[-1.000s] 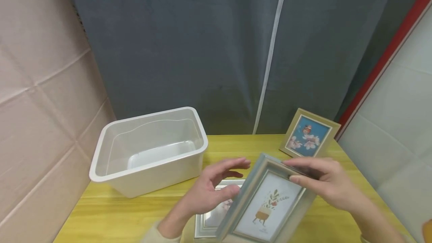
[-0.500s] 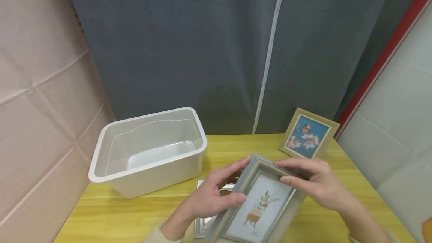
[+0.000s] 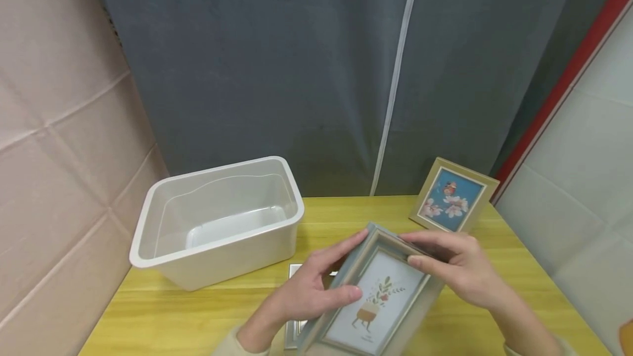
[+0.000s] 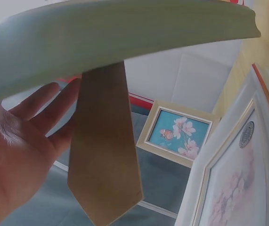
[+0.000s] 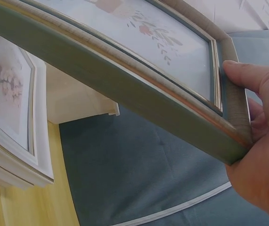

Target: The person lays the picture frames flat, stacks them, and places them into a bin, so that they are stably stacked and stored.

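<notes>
Yellow wood-grain tabletop (image 3: 193,317) extends past a blue-grey rectangular picture frame (image 3: 377,302); left hand (image 3: 311,289) grips its side, right hand (image 3: 455,261) its top edge.

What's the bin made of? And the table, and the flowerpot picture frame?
The bin seems smooth plastic: rounded corners, soft sheen. The table looks like wood or wood print: smooth, streaky grain. The flowerpot picture frame could be painted wood or plastic: matte sides, gold trim.
</notes>
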Available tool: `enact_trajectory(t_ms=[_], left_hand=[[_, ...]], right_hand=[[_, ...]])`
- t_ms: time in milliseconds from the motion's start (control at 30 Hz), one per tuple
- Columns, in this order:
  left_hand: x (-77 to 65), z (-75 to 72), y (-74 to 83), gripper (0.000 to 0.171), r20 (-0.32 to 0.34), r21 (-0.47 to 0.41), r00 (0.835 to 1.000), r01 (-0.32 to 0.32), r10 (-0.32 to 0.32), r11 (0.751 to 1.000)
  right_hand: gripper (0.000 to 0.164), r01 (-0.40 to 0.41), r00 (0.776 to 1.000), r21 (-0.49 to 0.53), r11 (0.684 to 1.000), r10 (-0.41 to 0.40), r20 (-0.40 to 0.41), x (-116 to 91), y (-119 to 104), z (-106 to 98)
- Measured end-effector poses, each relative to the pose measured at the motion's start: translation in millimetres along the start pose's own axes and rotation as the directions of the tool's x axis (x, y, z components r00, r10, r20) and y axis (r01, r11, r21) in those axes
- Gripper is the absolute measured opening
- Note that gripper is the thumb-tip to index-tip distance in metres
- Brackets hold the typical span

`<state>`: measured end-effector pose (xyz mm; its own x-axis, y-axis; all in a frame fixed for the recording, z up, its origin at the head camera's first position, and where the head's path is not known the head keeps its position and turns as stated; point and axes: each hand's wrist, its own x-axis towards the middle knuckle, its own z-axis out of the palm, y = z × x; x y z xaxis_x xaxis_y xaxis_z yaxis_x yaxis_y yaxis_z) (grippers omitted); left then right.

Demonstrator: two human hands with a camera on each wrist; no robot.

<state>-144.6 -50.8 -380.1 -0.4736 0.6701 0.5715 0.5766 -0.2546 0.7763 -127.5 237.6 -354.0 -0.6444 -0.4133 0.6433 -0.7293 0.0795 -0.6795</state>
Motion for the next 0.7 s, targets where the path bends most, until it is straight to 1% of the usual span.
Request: enact_trajectory(t_ms=[133,200,367,600,700], left_hand=[[-1.9,-0.6,-3.6,0.080,0.009,-0.026,0.999,0.040,-0.040,0.999],[-2.6,-1.1,-5.9,0.080,0.017,-0.041,0.999,0.050,-0.049,0.998],[-4.2,-2.0,-10.1,0.082,0.041,-0.068,0.997,0.071,-0.068,0.995],[-7.3,-5.3,-12.0,0.080,0.044,0.006,0.996,0.079,-0.079,0.997],[-8.5,-7.1,-10.6,0.078,0.053,0.053,0.994,0.097,-0.100,0.994]], right_hand=[[0.050,-0.067,0.998,-0.050,0.996,0.066,-0.021,0.6,-1.8,1.0],[0.049,-0.090,0.996,-0.057,0.994,0.089,-0.028,0.6,-1.6,1.0],[0.047,-0.098,0.994,-0.035,0.995,0.097,-0.041,-0.6,1.4,0.0],[0.048,-0.114,0.991,-0.025,0.993,0.112,-0.079,-2.8,5.9,-2.3],[0.047,-0.133,0.987,-0.039,0.990,0.129,-0.094,-3.8,6.3,-2.8]])
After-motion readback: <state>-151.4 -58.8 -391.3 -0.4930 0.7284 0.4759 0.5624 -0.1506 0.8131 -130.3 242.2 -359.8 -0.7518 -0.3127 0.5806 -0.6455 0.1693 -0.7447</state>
